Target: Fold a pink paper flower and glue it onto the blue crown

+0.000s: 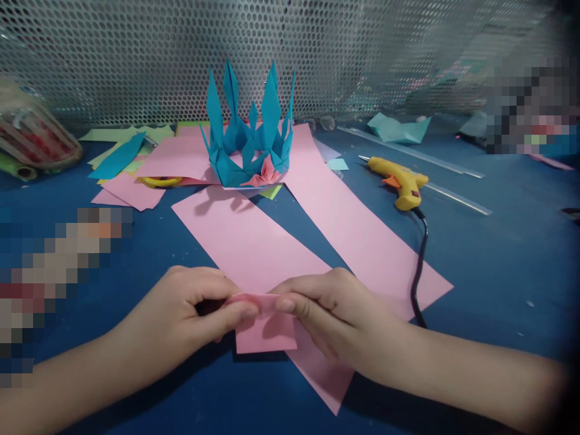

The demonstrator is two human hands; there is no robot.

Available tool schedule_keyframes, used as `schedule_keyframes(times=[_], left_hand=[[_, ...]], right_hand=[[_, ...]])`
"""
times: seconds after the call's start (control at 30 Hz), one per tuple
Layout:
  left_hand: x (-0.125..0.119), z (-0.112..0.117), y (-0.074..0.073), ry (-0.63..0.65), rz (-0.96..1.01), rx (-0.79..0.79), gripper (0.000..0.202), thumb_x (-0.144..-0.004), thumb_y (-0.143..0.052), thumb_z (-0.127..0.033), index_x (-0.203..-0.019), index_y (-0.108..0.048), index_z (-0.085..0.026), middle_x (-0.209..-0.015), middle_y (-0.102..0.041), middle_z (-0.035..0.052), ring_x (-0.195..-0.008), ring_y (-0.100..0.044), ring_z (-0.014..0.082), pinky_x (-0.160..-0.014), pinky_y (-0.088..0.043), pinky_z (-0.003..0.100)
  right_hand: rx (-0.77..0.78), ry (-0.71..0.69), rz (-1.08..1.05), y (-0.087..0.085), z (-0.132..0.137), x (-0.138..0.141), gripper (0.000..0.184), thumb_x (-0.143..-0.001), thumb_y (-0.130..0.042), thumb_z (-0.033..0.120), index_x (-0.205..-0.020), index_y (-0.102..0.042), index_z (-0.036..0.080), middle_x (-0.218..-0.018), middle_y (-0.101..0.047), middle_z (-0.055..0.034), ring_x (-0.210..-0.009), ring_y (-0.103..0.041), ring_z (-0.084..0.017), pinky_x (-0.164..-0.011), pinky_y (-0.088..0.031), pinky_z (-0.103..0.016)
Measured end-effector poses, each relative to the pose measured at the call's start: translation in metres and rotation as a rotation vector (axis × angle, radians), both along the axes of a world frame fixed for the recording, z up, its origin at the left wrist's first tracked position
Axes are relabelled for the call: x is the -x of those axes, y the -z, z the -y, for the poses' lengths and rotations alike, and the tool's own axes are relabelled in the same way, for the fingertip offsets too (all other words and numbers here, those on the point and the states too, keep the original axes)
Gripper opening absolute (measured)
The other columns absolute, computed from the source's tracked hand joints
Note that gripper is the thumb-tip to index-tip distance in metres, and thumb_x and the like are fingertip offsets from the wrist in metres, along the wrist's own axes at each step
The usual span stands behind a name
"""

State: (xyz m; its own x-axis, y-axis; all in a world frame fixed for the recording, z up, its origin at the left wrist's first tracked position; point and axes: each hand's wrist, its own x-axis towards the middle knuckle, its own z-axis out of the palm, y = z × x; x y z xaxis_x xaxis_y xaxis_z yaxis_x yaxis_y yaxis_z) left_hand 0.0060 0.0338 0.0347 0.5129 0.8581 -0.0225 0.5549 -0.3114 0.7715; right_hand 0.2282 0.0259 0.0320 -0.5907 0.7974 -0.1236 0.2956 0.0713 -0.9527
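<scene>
Both hands pinch the upper edge of a small pink sheet of paper (267, 335), held low in the middle of the view. My left hand (197, 308) grips its left part, thumb in front and fingers behind. From the right, my right hand (338, 317) closes on it the same way, the thumbs close together. Under the hands runs a long pink paper strip (254, 235). Beyond it stands a blue folded-paper crown (231, 169) with tall points and a pink paper flower (265, 173) on its front.
A yellow glue gun (403, 181) lies at right, its black cord (419, 266) trailing forward. Clear glue sticks (417, 152) lie behind it. Paper scraps (131, 190) are heaped at left near a jar (38, 130). A perforated metal panel (158, 60) closes off the back.
</scene>
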Motion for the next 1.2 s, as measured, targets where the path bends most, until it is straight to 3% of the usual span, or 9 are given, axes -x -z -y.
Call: schedule_keyframes(times=[0.17,0.33,0.5,0.7,0.83,0.93,1.03,1.2], left_hand=[[0.002,-0.001,0.000,-0.026,0.052,0.055,0.027,-0.086,-0.062,-0.029,-0.061,-0.072,-0.024,-0.046,-0.056,-0.0097,-0.041,-0.050,0.0020,-0.044,-0.033,0.012],[0.001,-0.001,-0.005,-0.037,0.010,0.084,0.043,-0.090,-0.051,-0.033,-0.050,-0.057,-0.019,-0.039,-0.052,-0.0079,-0.038,-0.049,0.0039,-0.042,-0.032,0.013],[0.001,0.000,-0.008,-0.101,0.062,0.138,0.053,-0.091,-0.041,-0.041,-0.043,-0.039,-0.020,-0.037,-0.044,-0.0056,-0.036,-0.039,0.0057,-0.038,-0.026,0.017],[0.007,0.001,-0.007,-0.160,0.066,0.268,0.055,-0.096,-0.040,-0.050,-0.049,-0.043,-0.020,-0.043,-0.045,-0.0057,-0.042,-0.042,0.0078,-0.042,-0.032,0.019],[0.006,0.001,-0.010,-0.185,0.081,0.265,0.056,-0.096,-0.040,-0.051,-0.049,-0.044,-0.021,-0.043,-0.047,-0.0053,-0.042,-0.042,0.0084,-0.044,-0.034,0.020],[0.005,0.001,-0.012,-0.197,0.099,0.256,0.054,-0.095,-0.041,-0.049,-0.049,-0.045,-0.021,-0.041,-0.047,-0.0050,-0.040,-0.043,0.0089,-0.043,-0.033,0.021],[0.007,0.001,-0.013,-0.165,0.085,0.234,0.052,-0.096,-0.041,-0.044,-0.049,-0.047,-0.021,-0.044,-0.051,-0.0050,-0.043,-0.046,0.0084,-0.045,-0.035,0.020],[0.005,0.002,-0.012,-0.141,0.092,0.216,0.037,-0.090,-0.053,-0.037,-0.058,-0.060,-0.020,-0.054,-0.057,-0.0074,-0.050,-0.047,0.0066,-0.048,-0.034,0.017]], right_hand=[[-0.023,0.052,0.034,-0.003,-0.003,-0.001,0.049,-0.097,-0.054,0.052,-0.062,-0.061,0.018,-0.046,-0.055,0.0050,-0.042,-0.048,-0.007,-0.047,-0.037,-0.019],[-0.127,0.015,0.097,-0.005,-0.005,-0.002,0.038,-0.101,-0.045,0.032,-0.073,-0.066,0.019,-0.066,-0.071,0.0004,-0.056,-0.060,-0.010,-0.056,-0.041,-0.020],[-0.178,0.125,0.174,0.000,-0.007,-0.004,0.047,-0.097,-0.051,0.044,-0.057,-0.056,0.019,-0.051,-0.057,0.0018,-0.047,-0.052,-0.010,-0.047,-0.036,-0.021],[-0.165,0.155,0.054,0.000,-0.006,-0.007,0.062,-0.100,-0.037,0.061,-0.056,-0.049,0.020,-0.052,-0.054,0.0006,-0.050,-0.050,-0.010,-0.049,-0.038,-0.022],[-0.181,0.148,-0.009,0.000,-0.004,-0.008,0.054,-0.087,-0.055,0.071,-0.069,-0.053,0.020,-0.056,-0.053,0.0029,-0.049,-0.047,-0.009,-0.045,-0.036,-0.021],[-0.366,0.158,0.043,0.004,-0.003,-0.008,0.043,-0.087,-0.064,0.061,-0.076,-0.054,0.020,-0.054,-0.053,0.0051,-0.045,-0.042,-0.008,-0.043,-0.033,-0.021],[-0.543,0.164,0.101,0.007,-0.002,-0.009,0.033,-0.097,-0.057,0.048,-0.078,-0.059,0.020,-0.056,-0.056,0.0043,-0.045,-0.042,-0.007,-0.046,-0.033,-0.022],[-0.553,0.140,0.121,0.007,-0.004,-0.010,0.035,-0.101,-0.050,0.044,-0.080,-0.065,0.020,-0.056,-0.058,0.0027,-0.046,-0.046,-0.008,-0.046,-0.035,-0.021]])
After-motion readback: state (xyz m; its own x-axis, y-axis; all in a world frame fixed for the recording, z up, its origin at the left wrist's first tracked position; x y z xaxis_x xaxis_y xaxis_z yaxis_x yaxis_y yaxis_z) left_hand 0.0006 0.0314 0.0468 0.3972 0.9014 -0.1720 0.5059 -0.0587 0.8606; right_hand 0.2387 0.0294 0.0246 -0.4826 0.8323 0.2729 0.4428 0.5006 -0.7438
